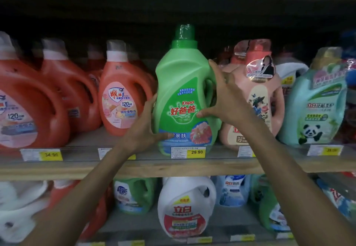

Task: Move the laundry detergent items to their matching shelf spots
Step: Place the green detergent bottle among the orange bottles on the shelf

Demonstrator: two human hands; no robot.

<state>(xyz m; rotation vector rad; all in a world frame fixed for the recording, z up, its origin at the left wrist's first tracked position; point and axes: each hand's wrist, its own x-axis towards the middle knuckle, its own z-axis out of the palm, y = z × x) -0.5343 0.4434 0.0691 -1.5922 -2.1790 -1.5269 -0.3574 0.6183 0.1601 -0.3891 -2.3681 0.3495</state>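
A green Kispa detergent bottle [183, 83] with a green cap stands upright on the upper shelf [173, 165], right behind a 29.90 price tag [188, 152]. My left hand [146, 126] grips its lower left side, thumb across the label. My right hand [223, 95] holds its right side at the handle, thumb on the front. Orange bottles [123, 95] stand to its left. To the right are a pink bottle [258, 99] and a pale green panda bottle [316, 101].
Large orange jugs [28, 107] fill the upper shelf's left end. The lower shelf holds a white bottle with a red label [185, 207], green and blue-white bottles, and white jugs at the left. Yellow price tags line both shelf edges.
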